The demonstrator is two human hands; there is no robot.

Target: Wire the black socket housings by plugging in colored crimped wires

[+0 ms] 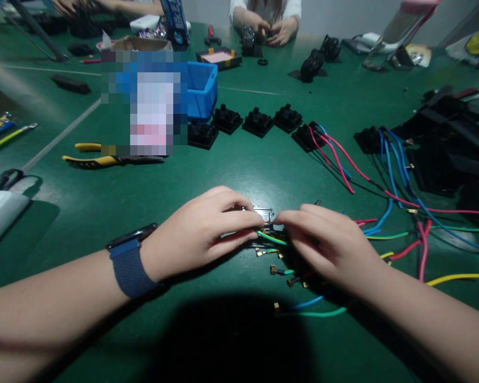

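My left hand (213, 226), with a dark blue watch strap (131, 268) on its wrist, is closed on the edge of a small black plastic housing (265, 214) with metal parts. My right hand (329, 239) is pinched at the housing's right side. A green-and-yellow wire (272, 239) runs from the housing under my right fingers, which partly hide it. Below my hands lie loose wire ends with brass terminals (274, 270), several of them under my right palm. A blue wire (309, 303) and a green wire (323, 314) lie nearest me.
Black plastic modules (257, 122) stand in a row beyond my hands; one module (308, 136) carries red and blue wires. Yellow-handled pliers (112, 161) lie left, near a blue bin (201, 93). Black housings (439, 154) and wires crowd the right. A co-worker's hands (269, 29) work across the table.
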